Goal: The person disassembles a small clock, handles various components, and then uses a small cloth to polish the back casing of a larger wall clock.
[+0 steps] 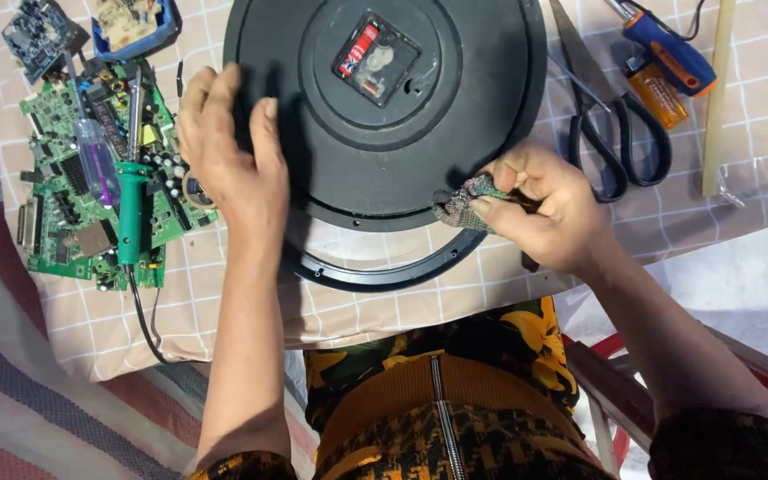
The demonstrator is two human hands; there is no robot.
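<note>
The round black plastic wall clock (384, 107) lies face down in the middle of the tabletop (224, 311), its small battery box at 12 o'clock. The left hand (228, 160) rests flat with fingers spread on the rim at 9 o'clock. The right hand (544, 213) pinches a small grey patterned cloth (462, 203) against the edge at 4 o'clock. The clock seems light, stiff and smooth, perhaps slippery; the rim is the best place to hold it. A thin black ring (384, 274) lies under it at 6 o'clock.

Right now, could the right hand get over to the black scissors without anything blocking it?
Probably yes. The right hand lies just beside the black scissors, whose handle loops sit uncovered on the checked cloth. But its fingers are pinching a small patterned rag, which would likely need setting down first.
</note>
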